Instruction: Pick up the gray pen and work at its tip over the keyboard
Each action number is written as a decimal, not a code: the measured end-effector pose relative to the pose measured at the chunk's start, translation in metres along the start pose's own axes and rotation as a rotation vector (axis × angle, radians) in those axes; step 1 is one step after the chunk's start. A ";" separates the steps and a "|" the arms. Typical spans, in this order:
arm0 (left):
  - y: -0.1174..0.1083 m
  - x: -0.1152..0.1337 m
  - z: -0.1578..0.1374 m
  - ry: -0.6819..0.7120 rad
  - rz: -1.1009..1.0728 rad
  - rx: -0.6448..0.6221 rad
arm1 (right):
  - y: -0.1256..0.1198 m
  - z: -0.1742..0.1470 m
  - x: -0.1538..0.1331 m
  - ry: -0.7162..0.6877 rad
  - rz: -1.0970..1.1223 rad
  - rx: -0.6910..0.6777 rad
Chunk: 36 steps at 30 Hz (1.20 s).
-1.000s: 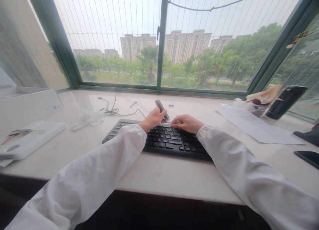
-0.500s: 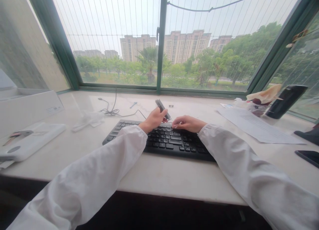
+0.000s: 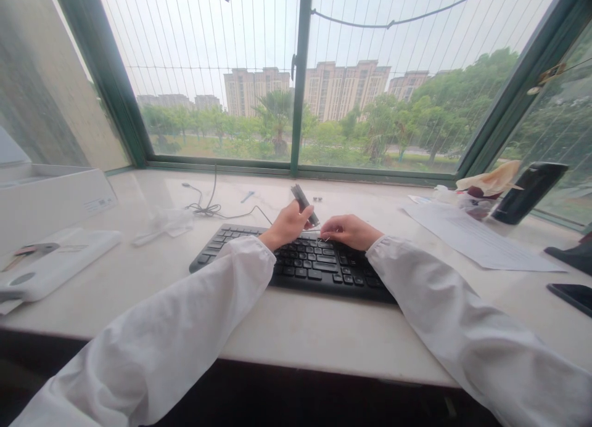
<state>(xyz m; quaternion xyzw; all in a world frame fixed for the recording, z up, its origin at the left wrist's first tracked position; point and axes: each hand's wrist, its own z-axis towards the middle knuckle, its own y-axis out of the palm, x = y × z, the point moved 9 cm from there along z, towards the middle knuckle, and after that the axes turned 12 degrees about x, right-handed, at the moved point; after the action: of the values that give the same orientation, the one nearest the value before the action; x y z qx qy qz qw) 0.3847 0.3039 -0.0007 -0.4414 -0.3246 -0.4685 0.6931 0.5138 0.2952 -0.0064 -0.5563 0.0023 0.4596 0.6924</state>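
A black keyboard (image 3: 326,275) lies across the worktop below both hands. My left hand (image 3: 285,225) is closed around a slim, dark, oblong tool, like a folded multi-tool (image 3: 302,201), tilted with its upper end to the left. Thin, pale lines show near the tool's lower end, too small to name. Just to the right, my right hand (image 3: 349,231) is over the keyboard's back keys with its fingers pinched together. A thin light sliver shows at its fingertips, but what it is I cannot make out. Two tiny dark pieces (image 3: 317,199) sit behind the tool.
A thin cable (image 3: 210,210) coils behind the keyboard near a small blue piece (image 3: 248,196). Clear plastic wrap (image 3: 164,223), a white box (image 3: 55,196) and a white device (image 3: 69,257) stand left. Paper sheets (image 3: 481,239), a black upright object (image 3: 530,193) and a phone (image 3: 573,296) are right.
Both hands keep nearly the same place over the keyboard. The dark tool and the right fingers have shifted only slightly. The whole view has moved a little.
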 end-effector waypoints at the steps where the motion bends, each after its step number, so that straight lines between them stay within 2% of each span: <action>1: 0.001 -0.001 0.000 -0.009 -0.006 -0.010 | -0.001 0.000 -0.001 -0.012 -0.016 -0.002; 12: 0.001 -0.001 -0.006 -0.152 -0.018 -0.075 | -0.006 -0.001 -0.008 -0.016 -0.094 0.030; 20: 0.008 -0.005 -0.004 -0.155 -0.061 -0.142 | -0.009 -0.002 -0.015 -0.051 -0.140 0.057; 29: 0.011 -0.008 -0.002 -0.117 -0.001 -0.137 | -0.008 -0.003 -0.014 0.055 -0.101 0.048; 36: 0.008 -0.008 -0.001 -0.098 0.075 -0.129 | -0.005 -0.003 -0.007 0.075 -0.009 0.050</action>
<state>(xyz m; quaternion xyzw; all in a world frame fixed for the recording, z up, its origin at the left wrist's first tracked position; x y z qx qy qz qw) 0.3897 0.3073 -0.0100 -0.5195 -0.3102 -0.4400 0.6635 0.5146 0.2884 -0.0001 -0.5557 0.0370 0.4350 0.7075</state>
